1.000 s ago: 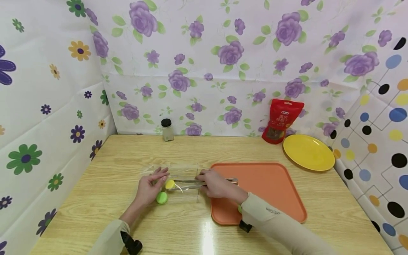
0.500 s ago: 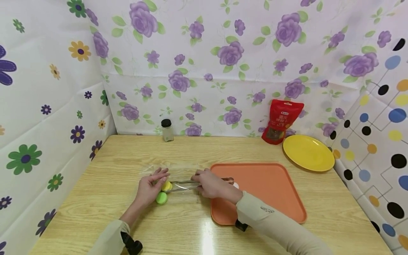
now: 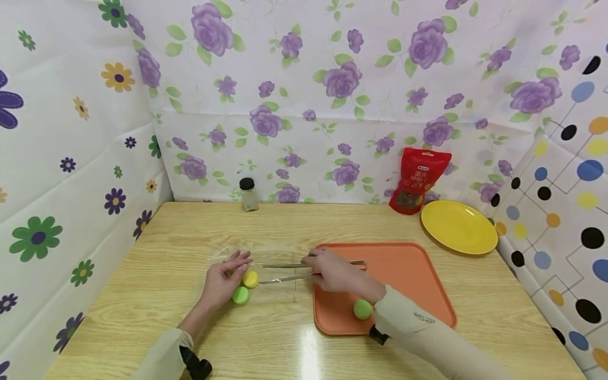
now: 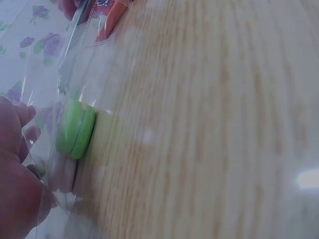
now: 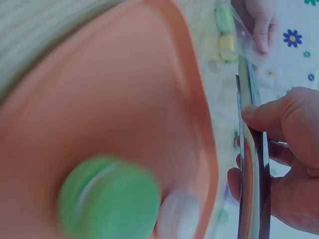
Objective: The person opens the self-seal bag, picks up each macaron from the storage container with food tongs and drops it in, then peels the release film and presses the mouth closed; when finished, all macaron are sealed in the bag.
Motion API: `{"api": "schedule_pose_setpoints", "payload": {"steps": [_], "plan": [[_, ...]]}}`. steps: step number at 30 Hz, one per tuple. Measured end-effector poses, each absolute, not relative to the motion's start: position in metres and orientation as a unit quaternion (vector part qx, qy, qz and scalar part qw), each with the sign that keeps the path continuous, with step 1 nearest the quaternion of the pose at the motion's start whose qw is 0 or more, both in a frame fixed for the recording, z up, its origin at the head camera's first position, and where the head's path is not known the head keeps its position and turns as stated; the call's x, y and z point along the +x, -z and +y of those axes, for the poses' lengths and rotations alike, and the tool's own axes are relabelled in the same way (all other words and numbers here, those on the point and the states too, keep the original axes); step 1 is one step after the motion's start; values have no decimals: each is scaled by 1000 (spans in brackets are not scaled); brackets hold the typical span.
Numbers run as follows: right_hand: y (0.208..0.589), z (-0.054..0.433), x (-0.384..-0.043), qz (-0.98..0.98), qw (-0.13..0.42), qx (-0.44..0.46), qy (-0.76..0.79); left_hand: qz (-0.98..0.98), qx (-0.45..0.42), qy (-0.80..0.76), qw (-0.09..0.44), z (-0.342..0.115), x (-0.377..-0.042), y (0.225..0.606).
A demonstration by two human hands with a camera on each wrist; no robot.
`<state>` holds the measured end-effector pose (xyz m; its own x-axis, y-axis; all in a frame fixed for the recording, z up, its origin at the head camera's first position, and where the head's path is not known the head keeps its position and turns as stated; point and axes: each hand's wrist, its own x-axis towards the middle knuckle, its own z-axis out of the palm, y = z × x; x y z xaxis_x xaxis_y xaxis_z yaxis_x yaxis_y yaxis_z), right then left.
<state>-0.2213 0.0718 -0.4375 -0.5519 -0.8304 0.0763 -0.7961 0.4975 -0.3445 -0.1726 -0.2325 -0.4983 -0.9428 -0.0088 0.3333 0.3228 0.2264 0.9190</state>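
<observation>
On my head feed the yellow macaron (image 3: 250, 278), a smooth, ridged disc, sits inside the clear, crinkled bag (image 3: 277, 293), touching a green macaron (image 3: 240, 295) beside it. My left hand (image 3: 225, 275) rests at the bag's far-left end, fingers lightly bent, presumably to steady the slippery film; I can't tell whether it pinches anything. My right hand (image 3: 334, 272) wraps thumb and fingers round the slim, polished metal tongs (image 5: 250, 159), whose arms stand apart with nothing between the tips, just right of the yellow macaron; I read that lengthwise hold as a way to reach inside. The bag's right end meets the matte orange tray (image 3: 394, 264), placed handily close, bearing another green macaron (image 3: 362, 310) and a white macaron (image 5: 178, 215). Beyond, on the wood-grained desk (image 3: 266, 343), I see a glossy yellow plate (image 3: 459, 227), a red pouch (image 3: 418, 177) and a black-lidded jar (image 3: 249, 198).
</observation>
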Motion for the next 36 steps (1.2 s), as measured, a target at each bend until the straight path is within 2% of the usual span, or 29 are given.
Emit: {"api": "schedule_pose_setpoints", "payload": {"steps": [19, 28, 36], "plan": [[452, 236, -200, 899, -22, -382, 212, -782, -94, 603, 126, -236, -173, 498], [468, 257, -197, 890, -40, -398, 217, -778, -94, 608, 126, -234, -174, 501], [476, 255, -199, 900, -22, -383, 209, -777, -100, 609, 127, -235, -174, 503]]}}
